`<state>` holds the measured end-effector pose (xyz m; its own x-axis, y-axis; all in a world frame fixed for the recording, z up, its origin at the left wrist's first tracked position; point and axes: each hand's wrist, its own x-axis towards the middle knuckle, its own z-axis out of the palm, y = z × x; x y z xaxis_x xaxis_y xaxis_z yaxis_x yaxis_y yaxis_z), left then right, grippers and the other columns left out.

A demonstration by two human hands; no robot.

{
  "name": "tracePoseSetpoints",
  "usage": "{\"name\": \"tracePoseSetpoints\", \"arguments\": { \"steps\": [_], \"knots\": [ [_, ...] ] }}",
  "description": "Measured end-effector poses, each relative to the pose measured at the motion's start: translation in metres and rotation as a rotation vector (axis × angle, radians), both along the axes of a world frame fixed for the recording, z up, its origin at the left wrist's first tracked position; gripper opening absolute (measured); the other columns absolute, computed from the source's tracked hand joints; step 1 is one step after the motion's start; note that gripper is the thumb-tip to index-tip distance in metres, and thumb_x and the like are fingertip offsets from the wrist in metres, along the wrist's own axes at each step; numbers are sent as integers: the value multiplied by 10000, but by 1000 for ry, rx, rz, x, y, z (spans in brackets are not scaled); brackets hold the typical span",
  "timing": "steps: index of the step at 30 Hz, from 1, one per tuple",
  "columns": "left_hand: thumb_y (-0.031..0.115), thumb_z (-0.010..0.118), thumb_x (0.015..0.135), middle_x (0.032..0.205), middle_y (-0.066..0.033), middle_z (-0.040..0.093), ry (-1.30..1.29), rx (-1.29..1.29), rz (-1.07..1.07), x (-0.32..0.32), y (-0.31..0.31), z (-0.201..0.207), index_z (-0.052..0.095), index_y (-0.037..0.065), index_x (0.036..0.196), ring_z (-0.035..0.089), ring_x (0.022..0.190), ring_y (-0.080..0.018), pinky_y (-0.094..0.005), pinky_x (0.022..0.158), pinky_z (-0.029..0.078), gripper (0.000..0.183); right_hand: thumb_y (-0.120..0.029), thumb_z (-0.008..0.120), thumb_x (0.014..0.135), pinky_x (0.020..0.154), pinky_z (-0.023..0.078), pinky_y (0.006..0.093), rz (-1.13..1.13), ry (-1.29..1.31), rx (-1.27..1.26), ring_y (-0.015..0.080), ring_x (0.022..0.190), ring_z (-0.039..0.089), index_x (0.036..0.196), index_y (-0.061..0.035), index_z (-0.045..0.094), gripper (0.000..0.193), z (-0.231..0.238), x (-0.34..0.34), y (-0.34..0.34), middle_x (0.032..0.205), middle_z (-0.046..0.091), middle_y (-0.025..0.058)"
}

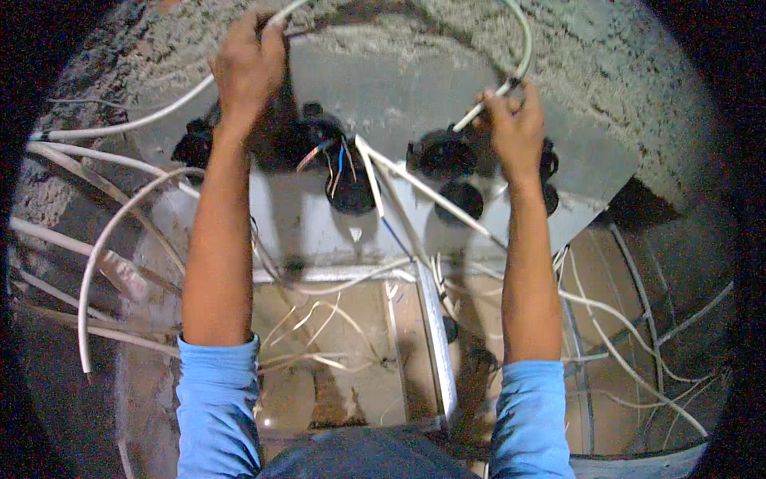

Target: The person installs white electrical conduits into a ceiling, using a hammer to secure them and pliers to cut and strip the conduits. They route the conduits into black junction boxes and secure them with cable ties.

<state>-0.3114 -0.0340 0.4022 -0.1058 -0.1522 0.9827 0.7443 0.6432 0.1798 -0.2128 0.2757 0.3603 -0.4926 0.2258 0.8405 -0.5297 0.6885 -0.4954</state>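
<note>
Both my arms, in blue sleeves, reach up to a rough wall. My left hand (247,76), at the upper left, is closed on a white cable (171,108), which comes in from the left and arcs over the top of the view. Farther right, my right hand (515,132) pinches the same kind of cable near its end, which points down-left toward a round black wall box (445,153). Between my hands, stripped wires (341,164), copper-coloured and blue, stick out of another black box (351,191).
A grey panel (375,88) holds the row of black boxes. Loose white cables (431,188) hang across the middle, and more cables (630,351) spread at lower right. A cut cable end (85,351) dangles at left. A metal profile (435,343) runs below the panel.
</note>
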Motion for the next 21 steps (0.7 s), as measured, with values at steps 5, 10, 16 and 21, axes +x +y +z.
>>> {"name": "tracePoseSetpoints", "arguments": {
  "steps": [5,10,16,21],
  "knots": [
    [307,511,950,771,-93,569,-201,-16,-156,6,-4,1,609,29,954,567,702,-229,-353,624,461,295,-102,625,911,576,548,277,139,-99,-168,173,738,673,1125,-3,441,299,0,6,8,883,690,161],
    [219,568,915,960,-165,688,-160,23,-189,6,-4,2,674,39,1047,661,904,-283,-362,829,492,246,-70,606,919,580,564,279,-86,17,35,184,701,679,1048,-13,437,220,-2,2,2,801,653,112],
    [167,583,911,955,-156,683,-40,-42,-121,3,-8,-3,678,48,1038,649,897,-297,-374,818,490,199,-173,659,895,539,482,353,-208,-22,82,193,604,632,1059,-22,476,289,-9,5,-3,727,630,128],
    [154,578,904,941,-169,671,24,-159,152,5,-12,-7,670,54,1037,625,901,-340,-414,832,471,190,-226,667,879,573,465,438,-253,-17,221,321,621,622,1069,-14,481,340,1,4,-3,706,621,166]
  ]
}}
